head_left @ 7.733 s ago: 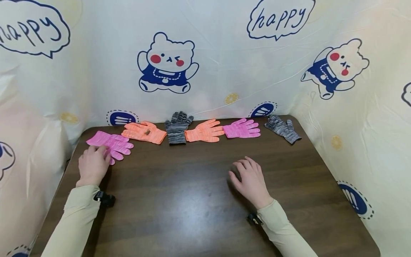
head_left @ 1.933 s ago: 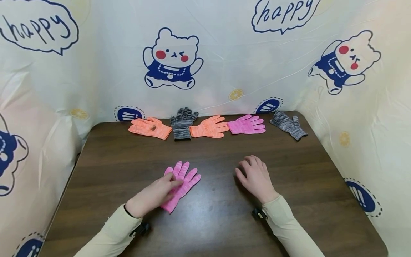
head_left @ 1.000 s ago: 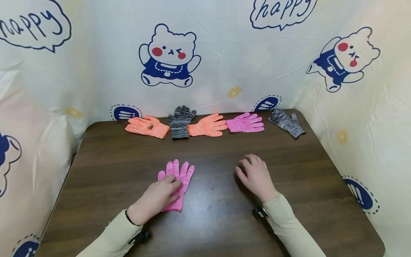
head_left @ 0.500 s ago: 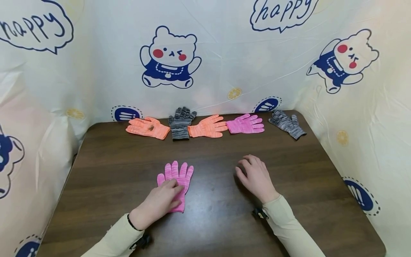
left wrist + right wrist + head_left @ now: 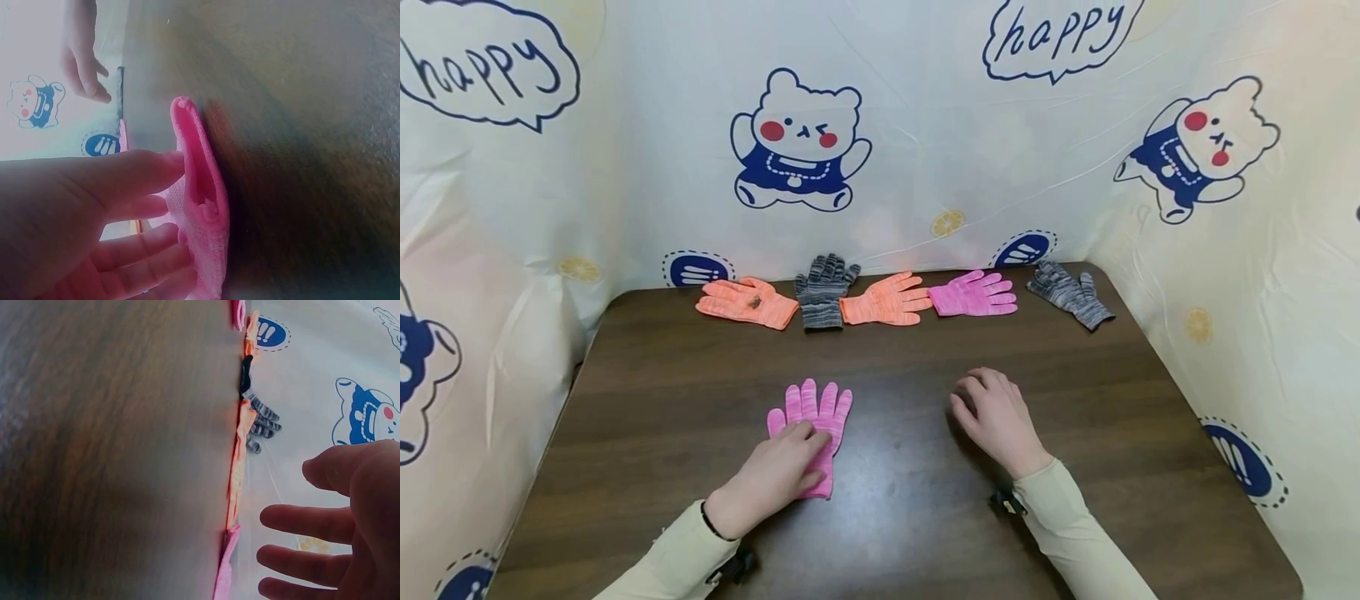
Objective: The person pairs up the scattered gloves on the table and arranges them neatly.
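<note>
A pink knit glove (image 5: 810,407) lies flat on the near-middle table, its fingers pointing toward the back wall. My left hand (image 5: 767,477) rests over its palm, covering part of the palm and cuff. In the left wrist view, the glove's cuff (image 5: 201,169) gapes slightly, with the thumb touching its edge and the other fingers loosely extended along the knit. My right hand (image 5: 1000,423) rests to the right with nothing in it, its relaxed fingers spread in the right wrist view.
Along the back edge of the brown table (image 5: 910,533) lie a stained orange glove (image 5: 730,300), a grey striped glove (image 5: 822,300), another orange glove (image 5: 887,300), a second pink glove (image 5: 973,294) and a second grey glove (image 5: 1070,294). A printed curtain (image 5: 925,108) hangs behind.
The pink glove has come from the far left back to the near middle with my left hand and has turned, fingers now pointing away. My right hand has stayed about in place.
</note>
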Available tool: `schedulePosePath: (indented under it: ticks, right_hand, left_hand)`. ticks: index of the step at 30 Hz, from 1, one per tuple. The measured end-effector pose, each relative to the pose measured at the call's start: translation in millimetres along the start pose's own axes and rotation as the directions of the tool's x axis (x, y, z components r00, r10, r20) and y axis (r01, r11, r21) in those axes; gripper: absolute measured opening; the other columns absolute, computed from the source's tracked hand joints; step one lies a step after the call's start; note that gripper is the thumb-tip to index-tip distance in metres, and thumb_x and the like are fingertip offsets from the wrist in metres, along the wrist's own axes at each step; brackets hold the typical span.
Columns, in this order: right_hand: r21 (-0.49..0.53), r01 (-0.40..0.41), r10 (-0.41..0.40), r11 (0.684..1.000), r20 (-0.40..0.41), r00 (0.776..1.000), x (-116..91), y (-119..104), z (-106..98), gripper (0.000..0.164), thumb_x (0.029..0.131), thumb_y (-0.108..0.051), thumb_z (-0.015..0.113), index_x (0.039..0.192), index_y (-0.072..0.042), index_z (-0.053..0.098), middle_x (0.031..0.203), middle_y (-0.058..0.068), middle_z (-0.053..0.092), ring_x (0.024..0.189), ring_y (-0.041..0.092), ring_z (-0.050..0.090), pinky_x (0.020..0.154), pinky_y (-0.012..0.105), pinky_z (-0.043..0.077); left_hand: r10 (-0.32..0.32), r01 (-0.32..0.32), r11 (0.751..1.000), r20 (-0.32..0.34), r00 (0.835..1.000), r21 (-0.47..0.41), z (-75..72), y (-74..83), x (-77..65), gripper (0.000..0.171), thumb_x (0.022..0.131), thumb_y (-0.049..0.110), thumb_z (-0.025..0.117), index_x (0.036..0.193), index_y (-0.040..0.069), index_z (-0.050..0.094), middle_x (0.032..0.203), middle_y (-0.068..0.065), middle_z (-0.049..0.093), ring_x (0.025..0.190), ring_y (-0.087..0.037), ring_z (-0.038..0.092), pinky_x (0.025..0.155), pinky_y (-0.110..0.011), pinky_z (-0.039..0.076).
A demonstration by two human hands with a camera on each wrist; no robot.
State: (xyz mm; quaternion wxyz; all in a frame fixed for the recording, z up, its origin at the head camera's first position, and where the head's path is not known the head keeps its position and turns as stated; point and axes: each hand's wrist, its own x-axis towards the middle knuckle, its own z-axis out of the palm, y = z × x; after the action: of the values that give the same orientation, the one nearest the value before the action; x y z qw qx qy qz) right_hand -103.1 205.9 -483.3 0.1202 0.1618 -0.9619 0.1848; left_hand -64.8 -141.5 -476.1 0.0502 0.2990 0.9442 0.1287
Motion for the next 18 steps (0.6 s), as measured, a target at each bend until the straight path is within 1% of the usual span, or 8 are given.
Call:
schedulePosePath:
  ticks: [4,8,12,14,16,18]
  right_hand:
    - [-0.009,0.005,-0.005,1.0,0.023,1.0,2.2,0.4,-0.6,0.024,0.097,-0.025,0.072,0.108,-0.005,0.075,0.118,0.018,0.067,0.116,0.039,0.06,0.097,0.058,0.049]
    - [-0.005,-0.006,0.007,1.0,0.08,0.997,10.8,0.4,-5.2,0.026,0.098,-0.028,0.071,0.111,-0.005,0.074,0.12,0.018,0.067,0.118,0.039,0.06,0.1,0.058,0.049]
    - [0.053,-0.052,0.043,0.997,0.166,0.985,25.5,2.7,-10.7,0.031,0.1,-0.03,0.068,0.117,-0.005,0.073,0.122,0.018,0.067,0.116,0.037,0.062,0.1,0.057,0.05]
    - [0.073,-0.077,0.062,0.994,0.197,0.979,34.4,6.2,-11.6,0.032,0.101,-0.031,0.067,0.119,-0.005,0.073,0.122,0.017,0.067,0.113,0.036,0.063,0.098,0.056,0.052]
    - [0.072,-0.099,0.082,0.992,0.212,0.974,43.8,11.0,-11.7,0.033,0.101,-0.032,0.065,0.12,-0.006,0.072,0.122,0.017,0.067,0.112,0.034,0.064,0.095,0.055,0.054]
    - [0.059,-0.114,0.099,0.992,0.209,0.973,54.2,16.5,-10.9,0.033,0.102,-0.033,0.064,0.119,-0.006,0.072,0.121,0.017,0.067,0.11,0.034,0.064,0.092,0.055,0.055]
  left_hand:
    - [-0.004,0.004,1.0,0.001,1.0,-0.008,-0.2,0.2,-0.2,0.037,0.083,0.024,0.089,0.109,0.01,0.065,0.085,0.001,0.049,0.074,-0.014,0.045,0.055,-0.026,0.039]
    - [0.001,-0.001,1.0,-0.015,1.0,-0.006,-1.0,0.6,-0.2,0.038,0.082,0.024,0.09,0.105,0.01,0.063,0.085,0.001,0.05,0.074,-0.015,0.047,0.056,-0.028,0.041]
    - [0.008,-0.009,1.0,-0.026,1.0,-0.006,-1.8,0.3,0.0,0.037,0.082,0.024,0.09,0.102,0.01,0.062,0.085,0.001,0.05,0.074,-0.015,0.047,0.057,-0.029,0.042]
    - [0.011,-0.011,1.0,-0.027,1.0,-0.009,-1.9,0.0,0.1,0.037,0.082,0.024,0.09,0.102,0.01,0.062,0.085,0.001,0.049,0.074,-0.015,0.046,0.057,-0.028,0.041]
    - [0.013,-0.014,1.0,-0.024,1.0,-0.012,-1.4,-0.4,0.0,0.036,0.082,0.023,0.09,0.102,0.01,0.063,0.085,0.001,0.049,0.074,-0.015,0.046,0.056,-0.028,0.041]
    - [0.015,-0.015,1.0,-0.022,1.0,-0.011,-0.8,-0.7,-0.2,0.036,0.082,0.023,0.089,0.103,0.01,0.063,0.085,0.001,0.049,0.075,-0.015,0.046,0.056,-0.028,0.041]
